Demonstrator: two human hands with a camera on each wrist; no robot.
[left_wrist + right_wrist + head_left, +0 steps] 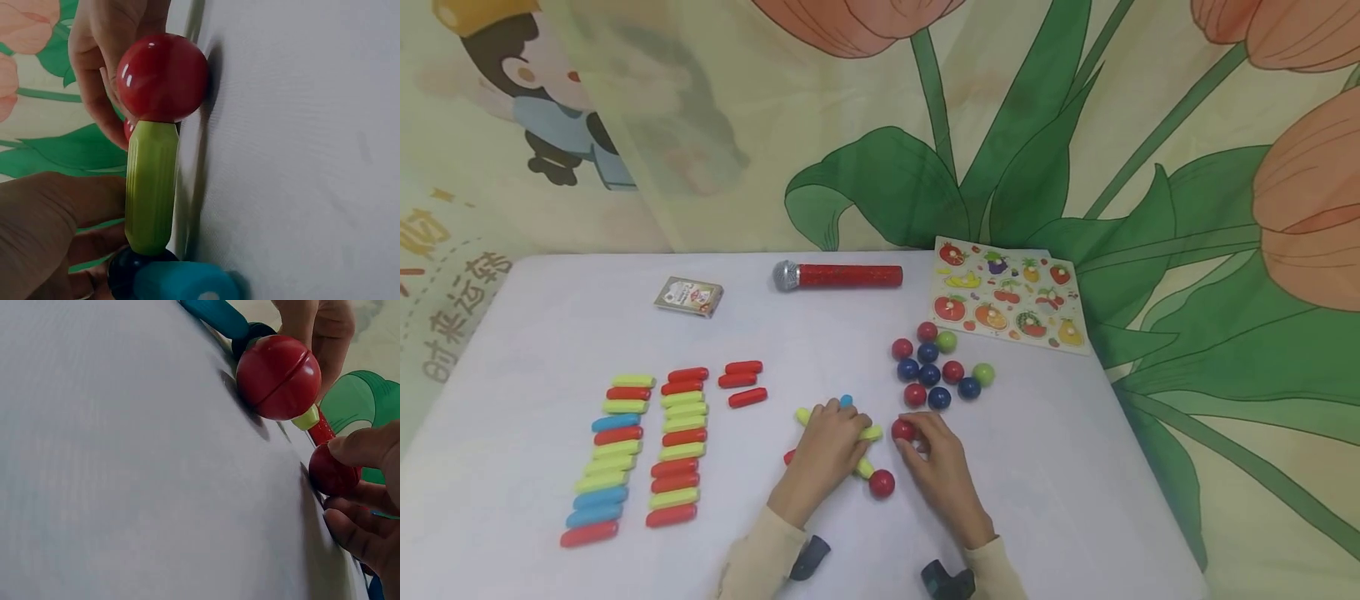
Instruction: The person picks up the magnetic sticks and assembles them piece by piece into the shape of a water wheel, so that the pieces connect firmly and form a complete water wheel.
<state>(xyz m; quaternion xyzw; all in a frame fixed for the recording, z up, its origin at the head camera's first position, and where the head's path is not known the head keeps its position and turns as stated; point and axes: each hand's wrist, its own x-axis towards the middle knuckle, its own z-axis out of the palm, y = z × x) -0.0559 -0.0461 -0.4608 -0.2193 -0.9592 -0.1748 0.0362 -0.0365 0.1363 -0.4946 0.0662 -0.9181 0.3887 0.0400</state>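
Note:
My left hand grips the middle of a stick-and-ball construction from above, hiding much of its centre. A yellow-green stick joins a dark blue ball to a red ball at its near end. From the same dark ball a blue stick sticks out, and another yellow-green stick points right. To the right, my right hand pinches a loose red ball between thumb and fingers, close to that right-pointing stick's tip.
Several red, blue and green balls cluster beyond my right hand. Columns of coloured sticks lie at left. A red microphone, a small card box and a fruit picture board lie along the back edge.

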